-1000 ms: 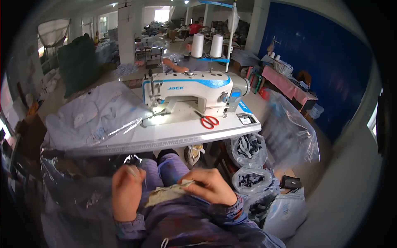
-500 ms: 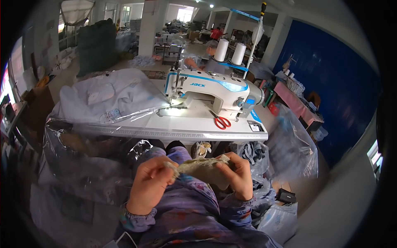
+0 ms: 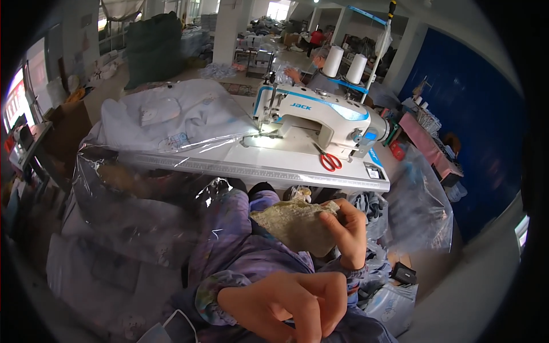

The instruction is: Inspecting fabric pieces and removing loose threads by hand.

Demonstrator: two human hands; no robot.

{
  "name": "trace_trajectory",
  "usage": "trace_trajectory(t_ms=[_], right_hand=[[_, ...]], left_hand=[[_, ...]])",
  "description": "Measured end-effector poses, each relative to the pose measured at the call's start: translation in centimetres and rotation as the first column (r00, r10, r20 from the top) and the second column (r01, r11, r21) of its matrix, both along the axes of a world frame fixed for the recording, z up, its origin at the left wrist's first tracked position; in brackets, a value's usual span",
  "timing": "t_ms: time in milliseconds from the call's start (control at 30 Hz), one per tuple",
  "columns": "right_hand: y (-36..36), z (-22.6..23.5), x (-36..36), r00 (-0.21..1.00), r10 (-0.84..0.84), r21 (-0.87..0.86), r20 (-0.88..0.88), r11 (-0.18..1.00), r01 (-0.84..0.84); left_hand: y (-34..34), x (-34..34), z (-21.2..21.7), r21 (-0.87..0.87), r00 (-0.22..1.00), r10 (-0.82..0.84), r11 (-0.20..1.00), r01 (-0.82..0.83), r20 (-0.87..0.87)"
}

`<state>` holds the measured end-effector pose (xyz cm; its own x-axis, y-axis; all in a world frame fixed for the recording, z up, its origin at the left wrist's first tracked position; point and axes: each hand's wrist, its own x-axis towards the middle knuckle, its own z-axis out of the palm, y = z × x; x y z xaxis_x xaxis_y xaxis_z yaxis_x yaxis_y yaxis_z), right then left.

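In my right hand (image 3: 347, 231) is a flat, greenish-beige piece that looks like flatbread (image 3: 294, 226), with a ragged upper edge. My thumb lies across its right end and the fingers are behind it; the piece hangs over my lap, in front of the sewing table. Lower and closer to me, my left hand (image 3: 286, 300) is apart from the flatbread. Its fingers are bent in a pinch, with the tips at the bottom edge of the picture, so whatever they hold is hidden.
Ahead stands a white and blue sewing machine (image 3: 314, 111) on its table (image 3: 220, 167). Red-handled scissors (image 3: 330, 160) lie by it, and pale fabric (image 3: 171, 111) covers the left side. Clear plastic bags (image 3: 420, 200) stand right of my legs. Another person (image 3: 318, 59) sits beyond the machine.
My left hand has let go of the flatbread's left end and come down toward me. My right hand still holds it. The view has shifted, so the scene sits farther right.
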<state>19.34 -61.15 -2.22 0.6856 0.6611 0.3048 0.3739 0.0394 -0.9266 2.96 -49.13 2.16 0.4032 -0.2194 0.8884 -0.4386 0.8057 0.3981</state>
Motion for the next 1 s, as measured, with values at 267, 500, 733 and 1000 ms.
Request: trace_trajectory(t_ms=[267,500,733,1000], right_hand=[[0.0,-0.5,0.0,0.999,0.024,-0.017,-0.046,1.0,-0.025],[1.8,1.7,-2.0,1.0,0.004,-0.006,-0.01,1.0,-0.004],[0.5,0.2,-0.7,1.0,0.0,0.011,0.006,1.0,0.0],[0.5,-0.2,-0.7,1.0,-0.01,0.015,0.028,1.0,0.009]], left_hand=[[0.2,1.8,-0.5,0.006,0.949,-0.064,0.998,0.065,0.31],[0.3,0.2,-0.9,-0.067,0.966,-0.086,0.992,0.105,0.244],[0.0,0.4,-1.2,-0.083,0.978,-0.089,0.991,0.106,0.191],[0.5,0.3,-0.1,0.058,0.949,-0.12,0.993,0.107,0.292]])
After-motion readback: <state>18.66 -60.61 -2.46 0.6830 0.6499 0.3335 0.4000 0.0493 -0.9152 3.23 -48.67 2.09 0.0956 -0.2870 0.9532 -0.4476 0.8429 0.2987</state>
